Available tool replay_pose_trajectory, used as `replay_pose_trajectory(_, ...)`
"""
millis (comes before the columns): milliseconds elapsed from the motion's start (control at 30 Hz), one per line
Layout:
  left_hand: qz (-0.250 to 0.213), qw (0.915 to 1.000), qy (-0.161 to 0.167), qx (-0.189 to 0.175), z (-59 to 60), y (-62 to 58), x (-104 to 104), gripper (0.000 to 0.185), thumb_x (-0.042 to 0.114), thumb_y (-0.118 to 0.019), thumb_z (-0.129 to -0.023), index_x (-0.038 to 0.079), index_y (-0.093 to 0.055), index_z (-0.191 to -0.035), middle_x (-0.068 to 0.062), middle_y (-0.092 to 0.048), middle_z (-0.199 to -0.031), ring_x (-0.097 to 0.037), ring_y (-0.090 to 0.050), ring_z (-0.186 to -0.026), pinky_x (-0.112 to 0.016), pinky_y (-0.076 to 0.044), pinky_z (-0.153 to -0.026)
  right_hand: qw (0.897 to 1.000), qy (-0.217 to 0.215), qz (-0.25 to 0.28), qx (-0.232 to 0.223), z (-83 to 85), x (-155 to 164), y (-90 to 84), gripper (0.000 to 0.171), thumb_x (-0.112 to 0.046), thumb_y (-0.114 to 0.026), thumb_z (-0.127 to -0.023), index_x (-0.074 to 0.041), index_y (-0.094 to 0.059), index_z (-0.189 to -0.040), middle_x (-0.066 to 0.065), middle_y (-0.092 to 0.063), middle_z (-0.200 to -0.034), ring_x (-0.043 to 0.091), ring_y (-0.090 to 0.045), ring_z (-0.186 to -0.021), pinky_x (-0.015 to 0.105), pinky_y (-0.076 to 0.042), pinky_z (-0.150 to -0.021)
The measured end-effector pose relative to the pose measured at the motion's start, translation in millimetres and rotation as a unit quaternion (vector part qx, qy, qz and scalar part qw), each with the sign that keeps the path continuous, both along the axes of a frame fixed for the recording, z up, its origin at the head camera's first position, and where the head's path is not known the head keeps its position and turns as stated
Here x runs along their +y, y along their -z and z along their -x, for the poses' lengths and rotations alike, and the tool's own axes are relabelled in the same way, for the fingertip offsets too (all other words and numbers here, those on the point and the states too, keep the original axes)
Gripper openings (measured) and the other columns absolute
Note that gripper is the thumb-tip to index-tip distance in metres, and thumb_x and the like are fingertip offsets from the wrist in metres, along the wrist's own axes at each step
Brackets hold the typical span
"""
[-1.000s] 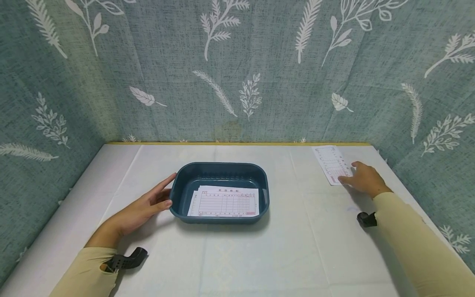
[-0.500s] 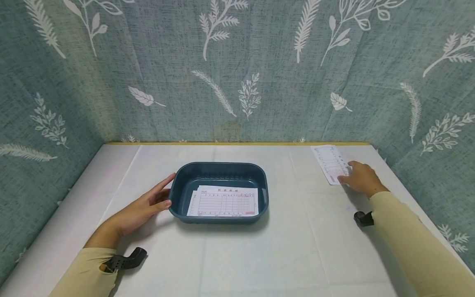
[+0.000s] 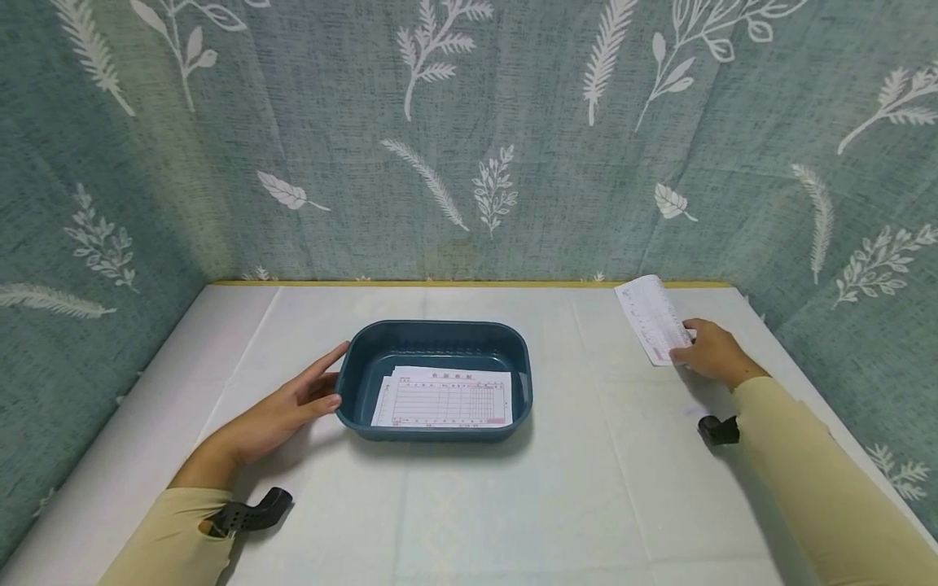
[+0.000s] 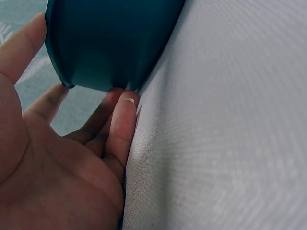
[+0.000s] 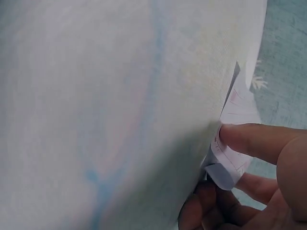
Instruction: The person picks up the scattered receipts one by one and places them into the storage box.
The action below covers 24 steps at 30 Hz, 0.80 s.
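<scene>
Head, left: left hand (image 3: 282,411) lies open, fingers straight against the tray's (image 3: 359,358) left wall.
Head, tray: forms (image 3: 443,397) already lie inside it, at mid-table (image 3: 513,505).
Head, right: right hand (image 3: 709,352) pinches a slip (image 3: 650,319) at the far right; its far end lifts off the cloth.
Left wrist: fingertips (image 4: 125,103) touch the tray (image 4: 110,43) at its base.
Right wrist: thumb (image 5: 254,140) and fingers pinch the slip's (image 5: 235,158) corner.
Progress: some paper is stowed; by my judgement this slip is just picked up and not yet in the tray.

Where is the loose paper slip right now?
In the head view the slip is at the table's far right, pinched by the right hand, well right of the blue tray.
</scene>
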<state>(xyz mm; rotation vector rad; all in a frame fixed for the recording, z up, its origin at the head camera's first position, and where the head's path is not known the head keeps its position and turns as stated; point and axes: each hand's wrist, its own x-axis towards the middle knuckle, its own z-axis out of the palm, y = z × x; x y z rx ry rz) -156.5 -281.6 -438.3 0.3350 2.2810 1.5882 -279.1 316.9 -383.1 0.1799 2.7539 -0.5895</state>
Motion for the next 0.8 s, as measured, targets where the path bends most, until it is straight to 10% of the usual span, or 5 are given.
replay_pose_trajectory(300, 0.002, 1.0, 0.0, 0.001, 0.3, -0.3, 0.3, 0.075, 0.026, -0.054, -0.104, 0.038, -0.008, -0.161, -0.029, -0.02, -0.162, -0.052, -0.019, -0.148, -0.074, -0.014, -0.112, 1.0, -0.003, -0.018, 0.003, 1.8, -1.0, 2.2, 0.061, -0.016, -0.04, -0.101, 0.014, -0.022, -0.15, 0.04, -0.031, -0.149, 0.055, -0.036, -0.134, 0.067, -0.032, -0.109)
replay_pose_trajectory(800, 0.016, 0.9997, -0.013, -0.012, 1.0, 0.5, 0.9, 0.075, 0.03, -0.055, -0.103, 0.042, -0.008, -0.16, -0.029, -0.019, -0.162, -0.052, -0.018, -0.149, -0.076, -0.011, -0.111, 1.0, 0.0, -0.007, 0.012, 1.6, 2.8, 0.9, 0.051, -0.017, -0.047, -0.097, 0.018, -0.034, -0.133, 0.037, -0.044, -0.13, 0.042, -0.048, -0.105, 0.056, -0.046, -0.09)
